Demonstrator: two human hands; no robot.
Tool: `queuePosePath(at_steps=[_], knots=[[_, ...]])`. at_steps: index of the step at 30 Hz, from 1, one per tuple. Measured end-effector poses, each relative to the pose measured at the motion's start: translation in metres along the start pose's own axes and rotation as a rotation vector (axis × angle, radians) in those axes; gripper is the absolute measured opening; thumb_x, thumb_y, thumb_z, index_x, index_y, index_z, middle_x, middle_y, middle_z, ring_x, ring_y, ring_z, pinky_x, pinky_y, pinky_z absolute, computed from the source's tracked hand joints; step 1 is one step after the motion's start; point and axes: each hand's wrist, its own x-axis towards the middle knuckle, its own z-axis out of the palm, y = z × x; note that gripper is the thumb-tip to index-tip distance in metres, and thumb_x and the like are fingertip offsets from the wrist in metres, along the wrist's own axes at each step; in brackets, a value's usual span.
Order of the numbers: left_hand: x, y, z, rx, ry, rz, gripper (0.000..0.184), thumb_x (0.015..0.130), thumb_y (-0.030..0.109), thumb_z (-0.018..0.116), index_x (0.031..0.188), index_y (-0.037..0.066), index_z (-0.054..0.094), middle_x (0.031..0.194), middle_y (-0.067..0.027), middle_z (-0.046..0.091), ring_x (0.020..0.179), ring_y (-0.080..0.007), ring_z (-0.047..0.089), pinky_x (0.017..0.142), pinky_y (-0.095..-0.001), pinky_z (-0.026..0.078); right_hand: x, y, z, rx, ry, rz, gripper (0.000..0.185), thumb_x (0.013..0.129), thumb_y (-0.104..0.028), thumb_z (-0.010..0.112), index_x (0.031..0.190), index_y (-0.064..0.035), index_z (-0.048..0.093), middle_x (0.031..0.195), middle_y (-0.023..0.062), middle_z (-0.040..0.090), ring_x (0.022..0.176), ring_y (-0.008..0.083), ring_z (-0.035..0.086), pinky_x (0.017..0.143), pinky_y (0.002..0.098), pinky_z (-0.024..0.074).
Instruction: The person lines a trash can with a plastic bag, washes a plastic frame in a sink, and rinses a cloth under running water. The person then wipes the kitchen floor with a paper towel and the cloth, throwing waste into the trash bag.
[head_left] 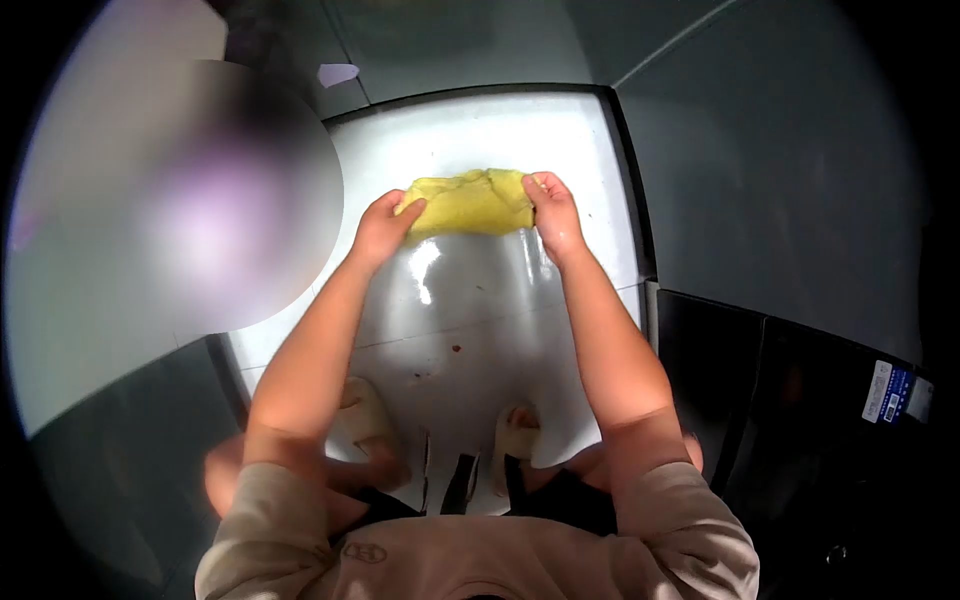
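Note:
A yellow cloth (pixel 468 205) is stretched sideways between my two hands, over the white tiled floor (pixel 500 130). My left hand (pixel 385 228) pinches its left end, thumb on top. At the right end my right hand (pixel 555 215) grips the cloth between thumb and fingers. The cloth looks folded or bunched, with creases along its far edge. Whether it touches the floor I cannot tell. Below it the floor shines as if wet.
Dark wall panels (pixel 770 160) rise behind and to the right. A blurred pale round object (pixel 230 220) fills the left. Small dark bits (pixel 456 349) lie on the floor near my slippers (pixel 517 436). A blue-and-white label (pixel 890 393) is on the dark surface at right.

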Motion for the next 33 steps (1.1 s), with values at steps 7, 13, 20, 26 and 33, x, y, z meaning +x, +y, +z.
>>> queuePosePath(at_steps=[7,13,20,26,33], knots=[[0.03,0.031,0.006,0.273,0.006,0.167,0.022,0.091,0.024,0.063,0.102,0.005,0.068,0.091,-0.0064,0.069,0.081,-0.0159,0.063,0.077,-0.0279,0.048,0.014,-0.001,-0.017,0.09,0.132,-0.113,0.014,0.097,-0.017,0.051,0.096,-0.0051,0.057,0.084,0.0,0.06,0.077,0.0077,0.051,0.072,0.0227,0.0415],[0.041,0.027,-0.016,0.405,0.217,0.651,0.02,0.092,0.016,0.06,0.107,0.007,0.069,0.128,-0.0081,0.055,0.12,-0.0263,0.05,0.099,-0.0343,0.039,0.003,0.0,-0.015,-0.025,0.092,-0.315,0.012,0.095,-0.012,0.055,0.102,-0.0033,0.059,0.095,0.0017,0.062,0.09,0.0087,0.055,0.08,0.0229,0.0426],[0.027,-0.069,-0.043,0.666,0.141,0.181,0.057,0.085,0.022,0.069,0.136,0.014,0.047,0.149,-0.0181,0.029,0.137,-0.0345,0.032,0.11,-0.0398,0.031,-0.006,0.056,-0.035,-0.98,-0.186,-0.539,0.026,0.09,-0.021,0.06,0.112,-0.0083,0.064,0.131,0.0095,0.055,0.124,0.0282,0.048,0.105,0.0384,0.0373],[0.043,-0.09,0.004,1.123,0.135,-0.335,0.115,0.073,0.052,0.075,0.151,0.009,0.004,0.154,-0.0289,-0.001,0.144,-0.0395,0.001,0.115,-0.0518,0.014,0.071,0.133,0.049,-1.31,-0.191,-0.797,0.049,0.091,-0.042,0.053,0.134,-0.0178,0.052,0.147,0.0112,0.037,0.138,0.0317,0.03,0.114,0.0518,0.019],[0.053,-0.083,0.009,1.164,0.059,-0.443,0.127,0.068,0.057,0.076,0.151,0.007,-0.005,0.153,-0.0284,-0.013,0.144,-0.0408,-0.007,0.113,-0.0558,0.014,0.147,0.143,0.133,-1.238,-0.37,-0.972,0.064,0.087,-0.057,0.052,0.143,-0.0282,0.04,0.155,0.0073,0.025,0.144,0.0304,0.018,0.112,0.0622,0.0068]])
